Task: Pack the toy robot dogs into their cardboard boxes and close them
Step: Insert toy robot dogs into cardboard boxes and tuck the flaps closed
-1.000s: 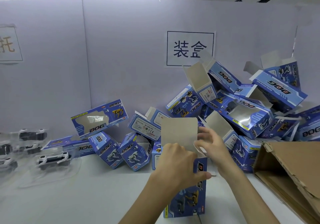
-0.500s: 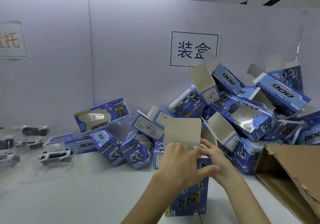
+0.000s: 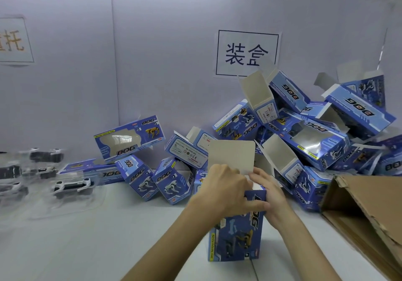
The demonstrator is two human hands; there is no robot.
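Note:
A blue DOG box [image 3: 237, 237] stands upright on the white table in front of me. Its grey top flap [image 3: 231, 156] sticks straight up, open. My left hand [image 3: 224, 190] grips the box's upper part, thumb across the front face. My right hand [image 3: 268, 191] is at the box's top right, fingers pressing on a small flap at the opening. What lies inside the box is hidden. Toy robot dogs in clear plastic trays [image 3: 71, 187] lie at the far left.
A heap of empty blue DOG boxes [image 3: 304, 132] with open flaps is piled against the back wall from centre to right. A large brown cardboard carton [image 3: 367, 211] lies open at the right edge. A white partition wall [image 3: 152, 63] closes the back.
My right hand has come down from beside the raised flap onto the box's top opening, closer to my left hand. The box stays upright in place.

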